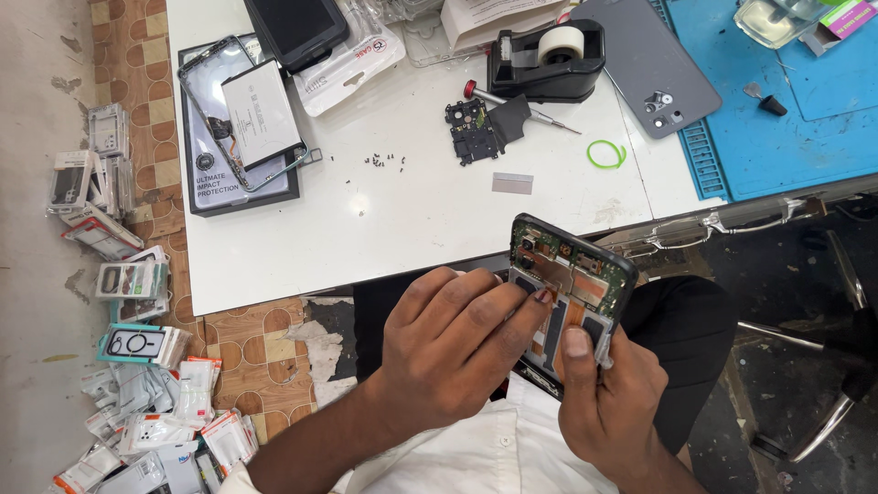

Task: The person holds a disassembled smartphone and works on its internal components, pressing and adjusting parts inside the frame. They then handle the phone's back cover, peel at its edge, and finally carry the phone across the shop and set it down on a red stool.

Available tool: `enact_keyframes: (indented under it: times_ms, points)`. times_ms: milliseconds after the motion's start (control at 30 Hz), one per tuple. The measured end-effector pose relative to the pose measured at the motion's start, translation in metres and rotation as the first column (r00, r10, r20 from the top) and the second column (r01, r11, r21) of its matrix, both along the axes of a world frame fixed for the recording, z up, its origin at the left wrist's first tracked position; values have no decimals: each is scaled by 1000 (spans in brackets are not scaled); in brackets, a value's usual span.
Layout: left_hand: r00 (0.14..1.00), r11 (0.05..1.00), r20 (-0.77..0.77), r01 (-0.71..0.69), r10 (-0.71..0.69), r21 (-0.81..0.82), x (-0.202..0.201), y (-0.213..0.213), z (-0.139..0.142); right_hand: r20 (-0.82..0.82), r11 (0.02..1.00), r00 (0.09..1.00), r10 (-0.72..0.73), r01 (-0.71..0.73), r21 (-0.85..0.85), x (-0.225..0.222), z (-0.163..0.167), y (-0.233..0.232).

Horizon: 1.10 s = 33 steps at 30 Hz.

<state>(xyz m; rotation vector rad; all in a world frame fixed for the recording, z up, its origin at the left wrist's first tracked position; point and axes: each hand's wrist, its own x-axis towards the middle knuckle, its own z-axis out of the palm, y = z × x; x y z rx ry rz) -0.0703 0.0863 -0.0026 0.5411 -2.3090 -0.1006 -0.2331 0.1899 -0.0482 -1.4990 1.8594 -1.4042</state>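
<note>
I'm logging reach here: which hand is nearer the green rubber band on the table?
The right hand. It grips the opened phone almost directly below the green rubber band; the left hand is on the phone too, but further left.

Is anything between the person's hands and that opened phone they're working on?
Nothing visible. The left hand has its fingertips directly on the exposed inner boards of the opened black phone, and the right hand grips the phone's lower edge, thumb on its inside. Both touch it directly, above the lap.

A phone repair workshop: loose screws (pixel 385 162), a screwdriver (pixel 521 105), phone parts on the tabletop (pixel 412 220), packaged cases (pixel 137 348) heaped on the floor.
</note>
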Motion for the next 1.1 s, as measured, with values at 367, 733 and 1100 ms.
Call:
enact_keyframes:
  times_ms: [367, 733, 1100]
  points:
    - [989, 978, 109, -76, 99, -196, -6, -1, -9, -34, 999, 999, -38, 38, -7, 11, 4, -2]
    - [991, 994, 73, -114, 114, 0, -16, 25, -21, 155, 960, 950, -270, 253, 122, 2, 0, -5]
    - [989, 1000, 144, 19, -22, 23, -5, 37, -28, 580, 985, 807, -112, 168, -43, -15, -7, -18]
